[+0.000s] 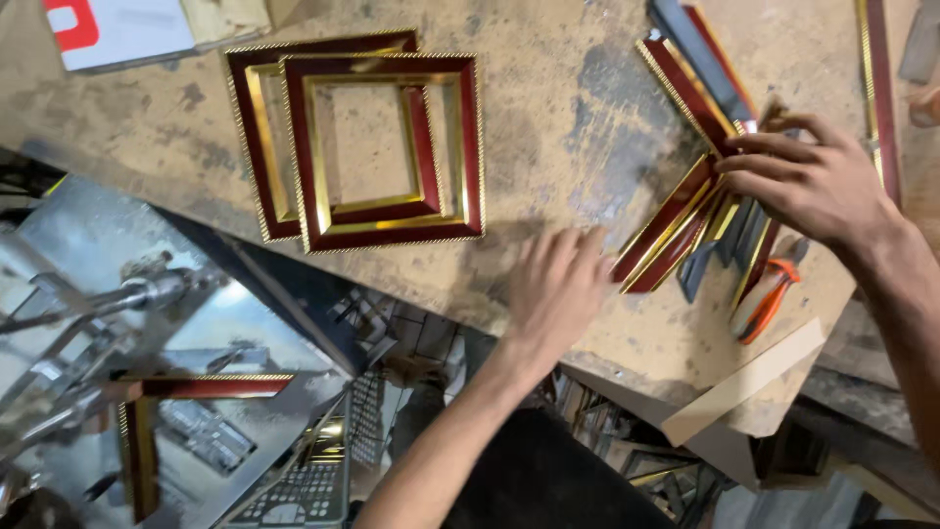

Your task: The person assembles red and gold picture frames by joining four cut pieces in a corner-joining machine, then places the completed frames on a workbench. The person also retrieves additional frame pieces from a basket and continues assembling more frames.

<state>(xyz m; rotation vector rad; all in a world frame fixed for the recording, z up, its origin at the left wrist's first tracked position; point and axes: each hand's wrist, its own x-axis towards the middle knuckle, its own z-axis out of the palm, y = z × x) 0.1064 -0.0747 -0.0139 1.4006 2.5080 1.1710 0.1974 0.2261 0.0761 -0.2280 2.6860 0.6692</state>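
On the worktop, the right hand presses flat, fingers spread in a wide grip, on loose red-and-gold frame strips at 3 o'clock. The left hand lies open, blurred, just beside them. Finished frames sit at 11 o'clock.

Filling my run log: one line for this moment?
left hand: flat on workbench | right hand: on loose frame pieces | finished frames: stacked

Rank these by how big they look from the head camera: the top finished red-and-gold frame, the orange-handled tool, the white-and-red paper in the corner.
1. Red-and-gold frame
2. White-and-red paper, cut off by the edge, so unsure
3. Orange-handled tool, partly hidden
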